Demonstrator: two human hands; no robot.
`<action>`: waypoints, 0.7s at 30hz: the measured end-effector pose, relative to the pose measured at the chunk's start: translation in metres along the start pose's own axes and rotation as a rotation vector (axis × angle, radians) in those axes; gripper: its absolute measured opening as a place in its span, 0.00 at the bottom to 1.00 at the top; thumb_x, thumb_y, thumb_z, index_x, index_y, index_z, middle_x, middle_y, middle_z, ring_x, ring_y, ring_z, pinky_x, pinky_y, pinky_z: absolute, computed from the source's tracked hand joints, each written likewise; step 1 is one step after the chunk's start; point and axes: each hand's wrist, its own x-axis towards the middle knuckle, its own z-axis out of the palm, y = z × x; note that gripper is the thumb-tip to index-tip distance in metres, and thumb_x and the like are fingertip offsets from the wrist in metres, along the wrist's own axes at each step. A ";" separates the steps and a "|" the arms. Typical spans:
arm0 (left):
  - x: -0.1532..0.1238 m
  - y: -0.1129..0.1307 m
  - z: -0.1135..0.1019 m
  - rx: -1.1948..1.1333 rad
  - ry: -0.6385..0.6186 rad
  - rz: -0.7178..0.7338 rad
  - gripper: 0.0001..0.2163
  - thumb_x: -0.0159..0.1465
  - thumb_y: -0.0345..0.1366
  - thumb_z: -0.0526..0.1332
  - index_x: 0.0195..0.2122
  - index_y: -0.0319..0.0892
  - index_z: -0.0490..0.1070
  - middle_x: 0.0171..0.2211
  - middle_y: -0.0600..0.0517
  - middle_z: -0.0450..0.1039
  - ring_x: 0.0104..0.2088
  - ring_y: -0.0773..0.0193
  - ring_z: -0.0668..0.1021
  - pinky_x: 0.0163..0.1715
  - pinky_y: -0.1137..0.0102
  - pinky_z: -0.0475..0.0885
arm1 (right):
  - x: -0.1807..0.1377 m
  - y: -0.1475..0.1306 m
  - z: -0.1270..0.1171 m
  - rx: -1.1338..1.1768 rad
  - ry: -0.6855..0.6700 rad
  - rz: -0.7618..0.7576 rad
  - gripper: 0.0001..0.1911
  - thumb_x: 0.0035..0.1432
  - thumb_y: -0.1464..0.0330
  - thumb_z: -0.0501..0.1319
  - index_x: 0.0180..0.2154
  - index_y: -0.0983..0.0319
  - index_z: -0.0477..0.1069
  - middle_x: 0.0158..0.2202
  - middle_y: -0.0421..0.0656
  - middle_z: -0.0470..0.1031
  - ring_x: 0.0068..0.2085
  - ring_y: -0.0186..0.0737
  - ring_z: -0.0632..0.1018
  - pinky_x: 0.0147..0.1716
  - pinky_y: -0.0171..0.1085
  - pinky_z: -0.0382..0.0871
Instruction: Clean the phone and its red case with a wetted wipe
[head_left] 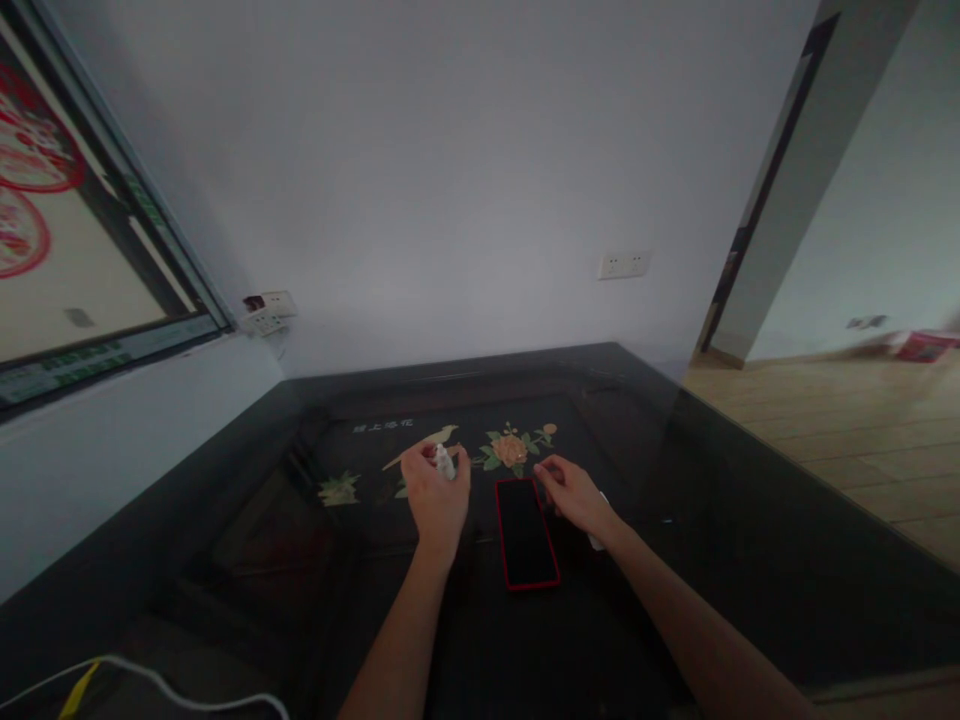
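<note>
A small white bottle (pixel 445 462) with a narrow tip is pinched between the thumb and fingers of my left hand (pixel 435 497), over the painted bird on the dark table (pixel 615 620). My right hand (pixel 576 496) hovers by the upper right corner of a phone (pixel 526 535), its thumb and forefinger together; whether anything tiny is between them cannot be made out. The phone lies flat, its screen dark and its edge red. Partly hidden by my right wrist is a white object (pixel 597 542) whose kind does not show.
A painted flower (pixel 511 450) decorates the glossy tabletop. A white cable (pixel 187 700) with a yellow tag (pixel 78 690) lies at the lower left. The wall behind carries a socket (pixel 625 265) and a power adapter (pixel 266 318). To the left is a window (pixel 97 190).
</note>
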 end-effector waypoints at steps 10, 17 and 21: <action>-0.009 -0.057 0.038 0.256 -0.306 0.012 0.20 0.65 0.41 0.64 0.52 0.37 0.63 0.49 0.39 0.71 0.51 0.46 0.73 0.50 0.55 0.68 | -0.005 -0.008 0.001 0.115 -0.043 -0.086 0.19 0.65 0.49 0.56 0.35 0.58 0.68 0.20 0.34 0.67 0.17 0.33 0.68 0.17 0.31 0.60; -0.004 -0.049 0.030 0.230 -0.383 0.028 0.10 0.69 0.41 0.60 0.46 0.41 0.65 0.44 0.43 0.74 0.49 0.48 0.76 0.48 0.56 0.69 | -0.006 -0.009 0.002 0.135 -0.053 -0.132 0.19 0.64 0.48 0.57 0.36 0.58 0.70 0.21 0.35 0.68 0.18 0.33 0.68 0.18 0.32 0.60; -0.007 -0.027 0.022 -0.031 -0.379 0.126 0.11 0.69 0.44 0.60 0.45 0.44 0.65 0.43 0.47 0.72 0.42 0.56 0.77 0.42 0.64 0.71 | -0.009 -0.016 0.002 0.151 -0.056 -0.230 0.16 0.62 0.51 0.63 0.39 0.58 0.71 0.25 0.36 0.71 0.24 0.35 0.73 0.25 0.34 0.67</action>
